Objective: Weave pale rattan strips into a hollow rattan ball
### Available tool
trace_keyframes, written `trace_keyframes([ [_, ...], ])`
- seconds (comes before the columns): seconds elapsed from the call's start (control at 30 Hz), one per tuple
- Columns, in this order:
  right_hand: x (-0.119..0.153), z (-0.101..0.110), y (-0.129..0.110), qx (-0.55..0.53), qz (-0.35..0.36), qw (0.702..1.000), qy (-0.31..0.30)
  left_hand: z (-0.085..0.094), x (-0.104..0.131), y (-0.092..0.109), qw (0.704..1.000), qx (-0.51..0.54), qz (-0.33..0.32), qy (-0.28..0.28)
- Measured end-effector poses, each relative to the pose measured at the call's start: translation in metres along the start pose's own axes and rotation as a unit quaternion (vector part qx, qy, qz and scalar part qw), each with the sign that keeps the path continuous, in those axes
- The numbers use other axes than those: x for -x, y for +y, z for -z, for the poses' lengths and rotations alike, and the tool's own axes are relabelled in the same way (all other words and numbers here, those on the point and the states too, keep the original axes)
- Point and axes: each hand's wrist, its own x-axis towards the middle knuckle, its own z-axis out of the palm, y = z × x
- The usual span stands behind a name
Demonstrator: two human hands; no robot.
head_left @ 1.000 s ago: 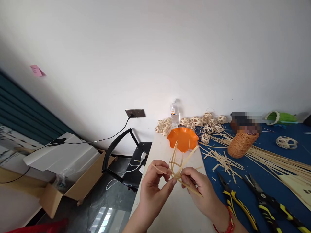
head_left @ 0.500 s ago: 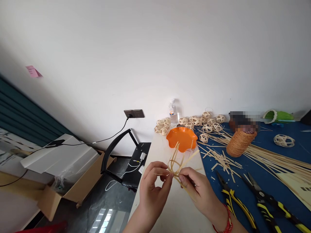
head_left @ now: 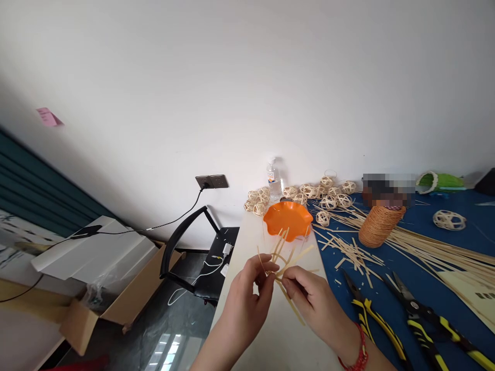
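Between my hands is a loose weave of thin bamboo strips (head_left: 286,258), its ends sticking out in several directions and one round loop showing in the middle. My left hand (head_left: 253,288) pinches the weave on its left side with thumb and fingertips. On the other side my right hand (head_left: 307,291), with a red cord bracelet (head_left: 359,353) at its wrist, has its thumb and index finger closed on the strips. One strip points down between the hands. The fingers hide the crossing where the strips meet. Just beyond stands a wavy-rimmed orange dish (head_left: 288,219).
Woven bamboo balls (head_left: 328,202) and a water bottle (head_left: 274,180) stand by the wall. On the blue mat lie cut strips (head_left: 351,252), long strips (head_left: 436,245), yellow-black pliers (head_left: 363,304), a second cutting tool (head_left: 415,309) and a twine-wrapped jar (head_left: 381,226). A black chair (head_left: 216,257) is left.
My right hand has shifted its grip closer to the crossing, and a strip once under it now hangs free. My left fingers have risen, with a thin strip standing up beside them.
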Motion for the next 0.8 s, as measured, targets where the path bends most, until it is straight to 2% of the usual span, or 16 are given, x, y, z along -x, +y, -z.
trace_keyframes([
  [0.17, -0.0009, 0.0015, -0.0002, 0.004, -0.008, 1.000, -0.012, 0.0010, -0.0008, 0.0002, 1.000, 0.006, -0.002, -0.030],
  [0.47, 0.0026, 0.0058, -0.0012, 0.035, -0.009, 0.997, -0.061, 0.0028, -0.0040, 0.0019, 0.995, 0.022, 0.079, -0.062],
  [0.8, -0.0013, 0.0027, 0.0076, -0.019, 0.022, 0.999, 0.017, -0.0023, -0.0057, 0.0046, 0.983, 0.100, 0.133, -0.080],
])
